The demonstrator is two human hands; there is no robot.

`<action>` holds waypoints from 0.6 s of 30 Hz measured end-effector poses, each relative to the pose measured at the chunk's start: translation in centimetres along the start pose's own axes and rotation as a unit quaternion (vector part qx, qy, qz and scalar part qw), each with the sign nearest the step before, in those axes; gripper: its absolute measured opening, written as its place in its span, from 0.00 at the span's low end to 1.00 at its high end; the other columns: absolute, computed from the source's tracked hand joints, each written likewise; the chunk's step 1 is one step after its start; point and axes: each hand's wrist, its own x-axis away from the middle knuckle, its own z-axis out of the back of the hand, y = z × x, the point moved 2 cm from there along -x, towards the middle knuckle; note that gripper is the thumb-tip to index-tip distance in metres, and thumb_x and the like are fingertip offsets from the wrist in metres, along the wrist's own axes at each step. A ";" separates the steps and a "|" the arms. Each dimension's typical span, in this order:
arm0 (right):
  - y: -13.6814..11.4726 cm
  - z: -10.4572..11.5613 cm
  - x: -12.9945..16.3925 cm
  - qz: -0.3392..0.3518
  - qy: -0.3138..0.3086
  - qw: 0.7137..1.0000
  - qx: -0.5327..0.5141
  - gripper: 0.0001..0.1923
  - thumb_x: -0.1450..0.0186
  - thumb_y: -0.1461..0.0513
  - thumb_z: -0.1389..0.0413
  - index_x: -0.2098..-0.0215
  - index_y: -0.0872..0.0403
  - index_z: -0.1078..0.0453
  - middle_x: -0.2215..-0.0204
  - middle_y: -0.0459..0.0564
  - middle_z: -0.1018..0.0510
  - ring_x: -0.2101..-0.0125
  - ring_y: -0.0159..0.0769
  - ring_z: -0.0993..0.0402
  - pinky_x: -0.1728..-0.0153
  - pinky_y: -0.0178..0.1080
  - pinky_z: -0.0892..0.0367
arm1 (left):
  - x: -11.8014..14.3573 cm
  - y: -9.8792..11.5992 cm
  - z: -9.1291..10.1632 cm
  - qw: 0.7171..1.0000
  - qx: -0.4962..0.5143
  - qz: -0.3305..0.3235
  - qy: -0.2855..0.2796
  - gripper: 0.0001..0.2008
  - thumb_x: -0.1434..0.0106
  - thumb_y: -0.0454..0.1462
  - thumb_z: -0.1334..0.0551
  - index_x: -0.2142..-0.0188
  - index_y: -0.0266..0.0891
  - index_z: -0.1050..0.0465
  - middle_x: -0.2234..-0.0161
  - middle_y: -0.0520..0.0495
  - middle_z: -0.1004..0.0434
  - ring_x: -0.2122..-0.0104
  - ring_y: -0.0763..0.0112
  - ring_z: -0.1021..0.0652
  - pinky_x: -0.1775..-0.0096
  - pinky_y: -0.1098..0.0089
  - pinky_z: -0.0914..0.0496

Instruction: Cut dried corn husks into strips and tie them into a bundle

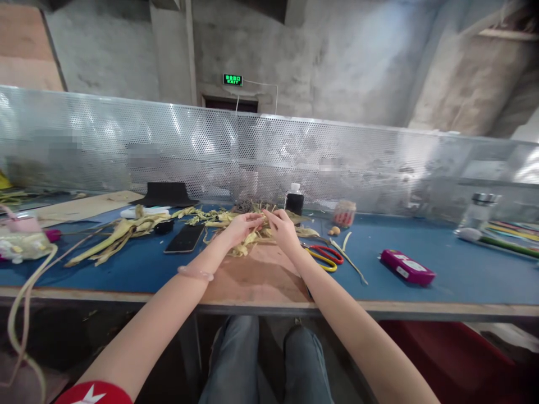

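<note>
Over the heap of pale yellow dried husk [246, 247], my left hand [244, 226] and my right hand [281, 225] meet fingertip to fingertip. Both are closed in a pinch, apparently on a small piece of dried husk; its shape is mostly hidden by the fingers. Beneath them lies a reddish-brown board [263, 280] at the table's front edge. Scissors with red and yellow handles [326, 258] rest just right of my right wrist, blades partly hidden. A black phone [184, 239] lies left of my left hand.
A dark bottle with a white cap [295, 201] and a jar with red contents [344, 214] stand behind. A purple box [407, 267] and a clear bottle [478, 215] are to the right. More husks [122, 235] lie left. Perforated metal panels [269, 151] close off the back.
</note>
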 end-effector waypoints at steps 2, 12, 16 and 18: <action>-0.1 -0.1 0.0 0.002 0.005 1.000 -0.004 0.18 0.33 0.66 0.55 0.49 0.52 0.30 0.66 0.51 0.32 0.65 0.35 0.32 0.61 0.37 0.32 | -0.1 -0.1 0.2 1.000 -0.006 -0.002 -0.001 0.14 0.53 0.28 0.29 0.65 0.31 0.26 0.72 0.48 0.22 0.73 0.76 0.23 0.64 0.73 0.29; 0.4 0.3 -0.3 -0.029 0.052 0.998 -0.005 0.15 0.33 0.63 0.55 0.57 0.56 0.27 0.68 0.53 0.31 0.66 0.36 0.31 0.62 0.38 0.32 | 0.4 0.7 0.3 0.997 -0.034 0.007 -0.065 0.22 0.51 0.27 0.30 0.55 0.35 0.26 0.62 0.44 0.20 0.64 0.72 0.21 0.56 0.71 0.30; 0.3 0.5 -0.4 -0.029 0.055 0.998 -0.011 0.14 0.33 0.63 0.55 0.60 0.57 0.27 0.69 0.54 0.30 0.67 0.36 0.31 0.63 0.37 0.32 | 0.4 0.8 0.3 0.996 -0.034 0.000 -0.082 0.24 0.51 0.28 0.30 0.53 0.36 0.26 0.64 0.45 0.19 0.63 0.72 0.21 0.55 0.70 0.30; 0.2 0.4 -0.4 -0.026 0.051 0.998 -0.016 0.14 0.33 0.63 0.55 0.61 0.57 0.27 0.68 0.54 0.29 0.66 0.36 0.30 0.63 0.37 0.32 | 0.3 0.7 0.4 0.996 -0.035 -0.015 -0.080 0.23 0.52 0.28 0.30 0.54 0.37 0.26 0.64 0.45 0.20 0.64 0.72 0.21 0.56 0.70 0.30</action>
